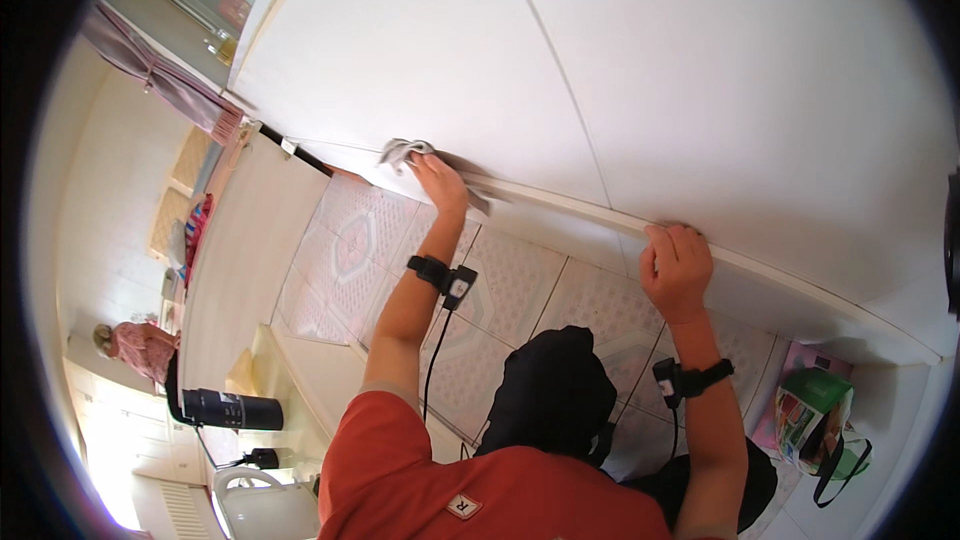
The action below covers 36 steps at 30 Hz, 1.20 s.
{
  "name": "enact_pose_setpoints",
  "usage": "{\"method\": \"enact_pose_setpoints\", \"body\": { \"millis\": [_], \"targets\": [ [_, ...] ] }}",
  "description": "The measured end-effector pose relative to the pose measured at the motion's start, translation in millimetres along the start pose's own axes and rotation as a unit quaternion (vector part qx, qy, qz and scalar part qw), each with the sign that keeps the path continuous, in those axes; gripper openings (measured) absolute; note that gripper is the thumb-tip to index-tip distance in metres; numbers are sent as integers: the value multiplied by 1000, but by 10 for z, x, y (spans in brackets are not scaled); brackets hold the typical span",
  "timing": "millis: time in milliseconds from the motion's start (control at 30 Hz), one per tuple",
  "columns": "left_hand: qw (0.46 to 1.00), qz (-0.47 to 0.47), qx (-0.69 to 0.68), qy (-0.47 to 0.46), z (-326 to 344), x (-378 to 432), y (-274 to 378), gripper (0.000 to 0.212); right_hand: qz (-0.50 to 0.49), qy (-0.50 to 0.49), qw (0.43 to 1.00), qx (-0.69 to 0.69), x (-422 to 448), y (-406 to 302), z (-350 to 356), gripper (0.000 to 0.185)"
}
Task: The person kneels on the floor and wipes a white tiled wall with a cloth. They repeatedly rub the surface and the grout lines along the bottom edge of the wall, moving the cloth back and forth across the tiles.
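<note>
My left hand [441,178] holds a crumpled grey cloth [406,153] against a narrow white ledge [555,199] that runs along the foot of large white panels [420,37]. Part of the cloth hangs past the hand over the ledge's edge, slightly blurred. Farther along to the right, my right hand [679,268] grips the same ledge, its fingers curled over the top. A thin seam [551,37] divides the panels between the two hands. Each wrist wears a black strap with a small cabled device.
Patterned tiles [517,277] cover the floor around my black-clad knee [551,390]. A green shopping bag [814,412] sits at right. A pale board [247,240], a dark bottle [232,409] and a white chair [262,502] stand at left. Another person [142,349] is in the background.
</note>
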State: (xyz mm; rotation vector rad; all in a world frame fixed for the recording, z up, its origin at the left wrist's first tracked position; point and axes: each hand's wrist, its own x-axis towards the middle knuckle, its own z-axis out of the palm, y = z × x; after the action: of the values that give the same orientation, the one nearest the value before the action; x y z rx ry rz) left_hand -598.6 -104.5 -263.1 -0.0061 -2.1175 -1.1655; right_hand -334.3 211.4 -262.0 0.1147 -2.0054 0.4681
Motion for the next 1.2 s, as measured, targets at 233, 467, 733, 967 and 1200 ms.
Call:
{"method": "enact_pose_setpoints", "body": {
  "millis": [233,467,733,967,1200],
  "targets": [
    [980,172,-61,80,-237,540,1327,64,7,-7,1000,15,-27,29,-31,16],
    [902,431,-22,-27,-183,-87,2004,47,15,-4,1000,11,2,21,-57,19],
    [909,412,67,12,-266,193,1545,55,17,-18,999,35,-1,12,-81,20],
    [953,294,15,75,-458,774,2013,60,5,0,999,33,-3,12,-48,19],
    [832,554,35,-18,-312,203,2029,57,10,1,1000,25,2,18,-61,19]
  ]
}}
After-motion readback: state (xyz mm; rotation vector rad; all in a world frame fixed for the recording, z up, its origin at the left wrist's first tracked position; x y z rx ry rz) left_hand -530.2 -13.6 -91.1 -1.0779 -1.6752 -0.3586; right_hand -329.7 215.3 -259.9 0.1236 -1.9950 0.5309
